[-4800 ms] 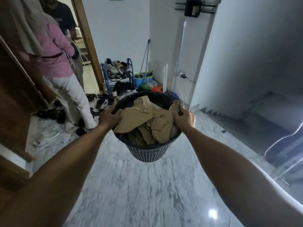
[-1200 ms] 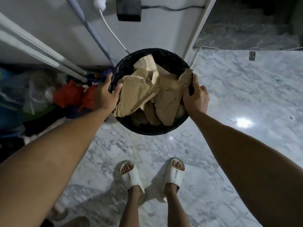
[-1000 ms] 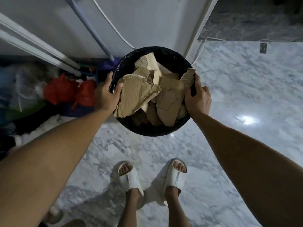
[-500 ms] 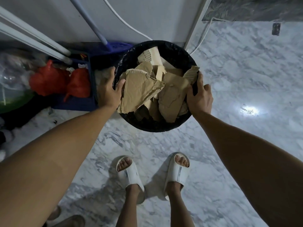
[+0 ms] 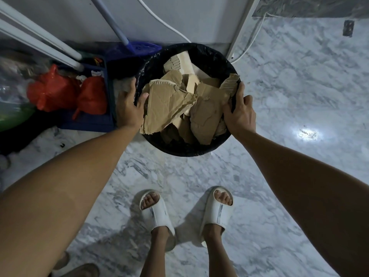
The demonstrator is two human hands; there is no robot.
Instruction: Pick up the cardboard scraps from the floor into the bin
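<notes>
The cardboard scraps (image 5: 175, 104) are piled in the black bin (image 5: 211, 56), which sits just above the middle of the frame. The left hand (image 5: 128, 108) grips the bin's left rim, thumb inside against the cardboard. The right hand (image 5: 240, 114) grips the right rim, fingers curled over the edge. Below, two feet in white slippers (image 5: 157, 214) stand on the marble floor (image 5: 299, 86). At the left edge, two red bags (image 5: 65, 92) lie in a blue crate (image 5: 87, 122). A white cable (image 5: 159, 19) runs down the wall at the top.
</notes>
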